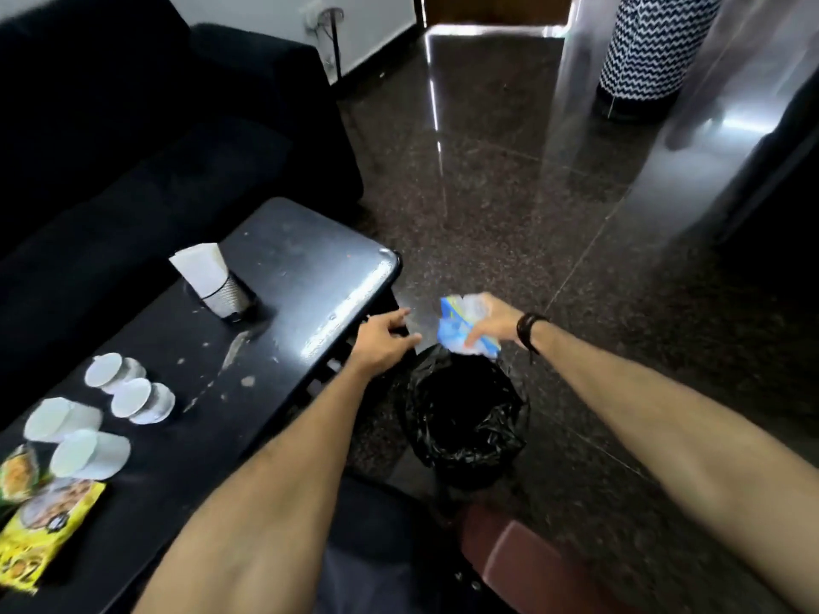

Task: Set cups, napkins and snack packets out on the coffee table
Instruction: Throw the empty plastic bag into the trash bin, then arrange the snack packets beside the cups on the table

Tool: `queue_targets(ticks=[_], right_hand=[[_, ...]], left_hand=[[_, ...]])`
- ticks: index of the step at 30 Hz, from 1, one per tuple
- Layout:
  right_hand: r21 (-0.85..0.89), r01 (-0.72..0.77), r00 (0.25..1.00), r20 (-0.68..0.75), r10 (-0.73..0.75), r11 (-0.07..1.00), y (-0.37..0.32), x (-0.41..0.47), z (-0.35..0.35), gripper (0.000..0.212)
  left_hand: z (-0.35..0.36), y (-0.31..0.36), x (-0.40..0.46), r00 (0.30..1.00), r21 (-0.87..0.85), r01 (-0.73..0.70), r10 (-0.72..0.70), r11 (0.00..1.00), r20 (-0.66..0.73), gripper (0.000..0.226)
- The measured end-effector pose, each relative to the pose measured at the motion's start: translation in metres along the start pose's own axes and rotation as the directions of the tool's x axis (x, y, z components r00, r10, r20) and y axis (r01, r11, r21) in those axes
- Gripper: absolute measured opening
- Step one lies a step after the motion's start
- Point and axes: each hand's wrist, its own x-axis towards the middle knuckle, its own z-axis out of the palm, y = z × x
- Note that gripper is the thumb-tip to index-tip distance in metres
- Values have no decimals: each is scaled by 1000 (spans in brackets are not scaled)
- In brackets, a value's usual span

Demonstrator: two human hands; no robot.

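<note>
On the black coffee table [306, 268] stand two white ceramic cups [116, 370] [142, 400], two white paper cups [62, 419] [91, 454], a mesh holder of white napkins [208, 279] and yellow snack packets [42, 527] [17, 471] at the near left. My right hand [489, 323] is shut on a crumpled blue and clear plastic wrapper [461, 325], held over a bin lined with a black bag [465, 414]. My left hand [383, 341] hovers by the table's right edge, fingers apart, holding nothing.
A black sofa [133, 139] runs behind the table. The floor [509, 192] is dark polished stone. A black-and-white zigzag container [651, 42] stands at the far right beside a metallic surface [731, 139]. A reddish-brown object [527, 565] lies on the floor near my legs.
</note>
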Motion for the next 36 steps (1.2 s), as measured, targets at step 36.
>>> queue_targets(ticks=[36], right_hand=[[-627, 356, 868, -52, -493, 693, -234, -13, 133, 76]], left_hand=[[-181, -67, -129, 901, 237, 81, 31, 968, -433, 66]])
